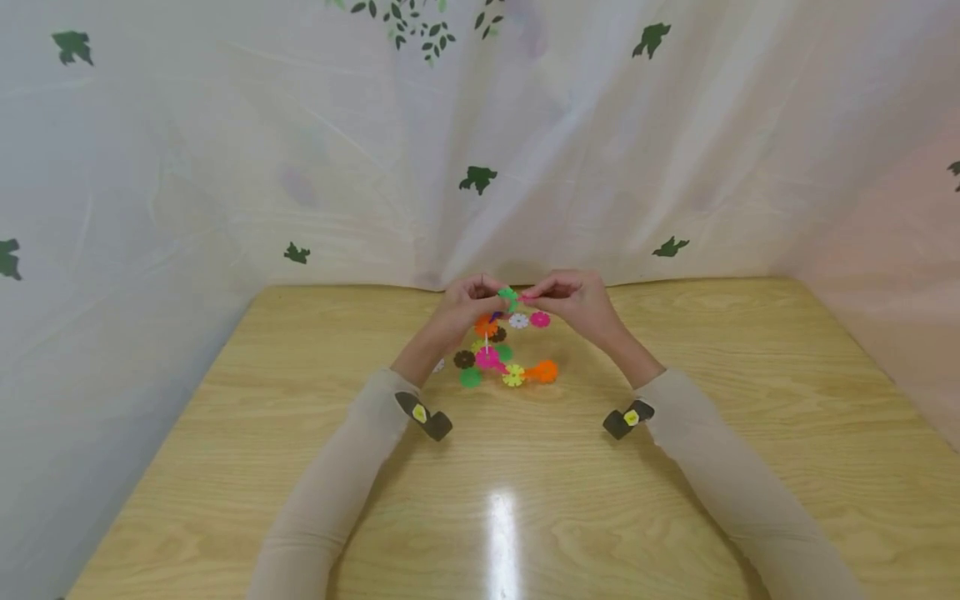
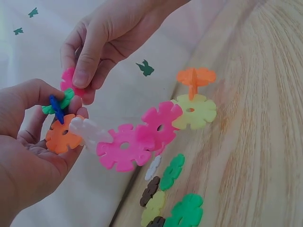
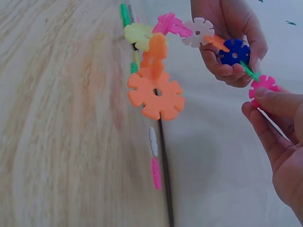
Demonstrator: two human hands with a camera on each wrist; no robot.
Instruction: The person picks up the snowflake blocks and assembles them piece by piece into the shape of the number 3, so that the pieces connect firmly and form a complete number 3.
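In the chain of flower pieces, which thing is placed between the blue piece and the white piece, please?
An orange piece lies between the blue piece and the white piece; the right wrist view shows it nearly edge-on.

We see a wooden counter (image 1: 750,467), pale yellow-brown, its fine grain running across from side to side. A bright streak of glare (image 1: 502,542) lies near the close side, and a dark line (image 3: 167,201) borders the far one. Toward that far side we find loose flower-shaped pieces lying flat: a white disc (image 1: 518,320) just beside a pink disc (image 1: 540,319), then a brown disc (image 1: 499,334), a green disc (image 2: 172,171) and a yellow disc (image 2: 153,208). Farther left we see a second brown disc (image 1: 464,359) near a second green disc (image 1: 470,378), and part of a second white disc (image 1: 438,365).
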